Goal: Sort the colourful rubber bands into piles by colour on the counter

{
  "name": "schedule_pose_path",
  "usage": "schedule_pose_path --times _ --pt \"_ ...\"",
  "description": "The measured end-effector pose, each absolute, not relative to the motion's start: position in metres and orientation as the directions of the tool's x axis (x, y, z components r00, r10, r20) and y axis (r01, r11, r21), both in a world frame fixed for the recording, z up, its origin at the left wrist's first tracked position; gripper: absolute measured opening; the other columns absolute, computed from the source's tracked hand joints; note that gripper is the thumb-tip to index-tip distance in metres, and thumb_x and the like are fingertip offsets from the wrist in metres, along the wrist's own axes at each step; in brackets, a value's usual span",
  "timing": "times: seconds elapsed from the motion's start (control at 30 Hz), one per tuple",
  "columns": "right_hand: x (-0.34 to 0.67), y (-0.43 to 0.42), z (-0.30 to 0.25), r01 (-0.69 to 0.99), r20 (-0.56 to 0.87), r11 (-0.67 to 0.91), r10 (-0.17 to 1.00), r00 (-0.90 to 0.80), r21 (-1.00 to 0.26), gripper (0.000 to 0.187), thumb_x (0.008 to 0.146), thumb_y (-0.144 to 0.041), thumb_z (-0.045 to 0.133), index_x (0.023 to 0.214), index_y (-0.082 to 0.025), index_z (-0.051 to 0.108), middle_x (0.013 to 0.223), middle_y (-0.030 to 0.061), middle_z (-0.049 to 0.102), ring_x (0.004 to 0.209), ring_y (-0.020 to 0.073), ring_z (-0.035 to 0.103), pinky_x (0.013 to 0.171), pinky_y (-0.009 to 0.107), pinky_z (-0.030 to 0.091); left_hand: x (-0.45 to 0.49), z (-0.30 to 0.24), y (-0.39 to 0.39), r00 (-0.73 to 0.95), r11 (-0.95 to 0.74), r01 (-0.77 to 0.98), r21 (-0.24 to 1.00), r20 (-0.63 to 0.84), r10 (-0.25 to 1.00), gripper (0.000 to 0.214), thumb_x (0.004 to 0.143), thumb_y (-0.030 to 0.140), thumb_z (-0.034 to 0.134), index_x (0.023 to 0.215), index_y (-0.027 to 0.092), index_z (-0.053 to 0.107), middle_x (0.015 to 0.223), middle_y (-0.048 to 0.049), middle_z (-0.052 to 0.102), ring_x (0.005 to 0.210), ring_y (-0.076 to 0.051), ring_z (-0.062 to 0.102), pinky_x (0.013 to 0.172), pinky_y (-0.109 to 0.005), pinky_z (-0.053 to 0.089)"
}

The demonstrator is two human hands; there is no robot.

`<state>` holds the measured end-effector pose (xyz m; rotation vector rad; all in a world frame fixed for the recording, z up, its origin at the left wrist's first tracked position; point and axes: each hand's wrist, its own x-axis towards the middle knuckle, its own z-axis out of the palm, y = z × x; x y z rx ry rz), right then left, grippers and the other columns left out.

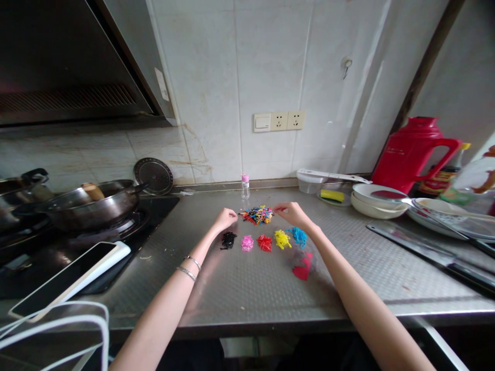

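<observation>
A mixed heap of small coloured rubber bands (257, 214) lies on the steel counter (247, 288). In front of it sit sorted little piles: black (228, 239), pink (247, 242), red (265, 242), yellow (282, 239) and blue (298, 236). My left hand (225, 218) is at the heap's left edge, fingers curled in a pinch. My right hand (291, 212) is at the heap's right edge, fingers pinched on a small band. A clear bag with a red label (303, 268) lies under my right forearm.
A small clear bottle with a pink cap (245, 186) stands behind the heap. On the left are a gas hob with a pan (88, 203) and a phone (67, 278). At the right stand bowls (377, 201), a red thermos jug (412, 152) and a knife (429, 252).
</observation>
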<state>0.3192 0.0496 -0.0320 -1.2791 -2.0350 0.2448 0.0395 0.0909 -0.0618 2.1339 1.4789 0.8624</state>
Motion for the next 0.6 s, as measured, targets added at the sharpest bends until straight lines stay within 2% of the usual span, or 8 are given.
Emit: schedule_pose_path --times 0.1,0.23,0.4,0.6 --pt "0.356 0.065 -0.044 0.774 0.471 0.342 0.880 -0.065 -0.533 0.023 0.070 -0.020 0.051 0.083 -0.017 0.069 0.077 0.0046 0.069 0.071 0.0152 0.061 0.068 0.023 0.045 0.038 -0.063 0.091 0.242 -0.355 0.741 0.569 0.266 0.933 0.018 0.063 0.021 0.055 0.070 0.011 0.069 0.067 -0.0072 0.066 0.062 -0.015 0.057 0.060 -0.024 0.040" --pt "0.387 0.078 -0.066 0.795 0.445 0.215 0.892 0.076 -0.567 0.024 0.069 -0.022 0.051 0.085 -0.017 0.068 0.078 0.0050 0.069 0.073 0.0156 0.061 0.069 0.024 0.045 0.040 -0.063 0.094 0.241 -0.358 0.764 0.537 0.278 0.930 0.019 0.064 0.024 0.056 0.073 0.013 0.070 0.071 -0.0075 0.067 0.064 -0.016 0.057 0.061 -0.024 0.040" --pt "0.399 0.083 -0.087 0.799 0.381 0.139 0.917 0.120 -0.585 0.026 0.069 -0.021 0.050 0.086 -0.017 0.068 0.079 0.0051 0.069 0.075 0.0150 0.062 0.071 0.023 0.044 0.046 -0.064 0.100 0.250 -0.357 0.785 0.506 0.269 0.930 0.024 0.065 0.032 0.060 0.077 0.014 0.070 0.072 -0.0082 0.067 0.063 -0.016 0.056 0.061 -0.025 0.039" --pt "0.401 0.088 -0.093 0.798 0.360 0.130 0.926 0.115 -0.588 0.027 0.067 -0.020 0.051 0.088 -0.018 0.068 0.080 0.0044 0.069 0.076 0.0148 0.061 0.071 0.023 0.044 0.052 -0.063 0.101 0.261 -0.351 0.799 0.488 0.244 0.934 0.027 0.066 0.037 0.061 0.076 0.014 0.070 0.075 -0.0093 0.067 0.065 -0.016 0.057 0.062 -0.025 0.040"
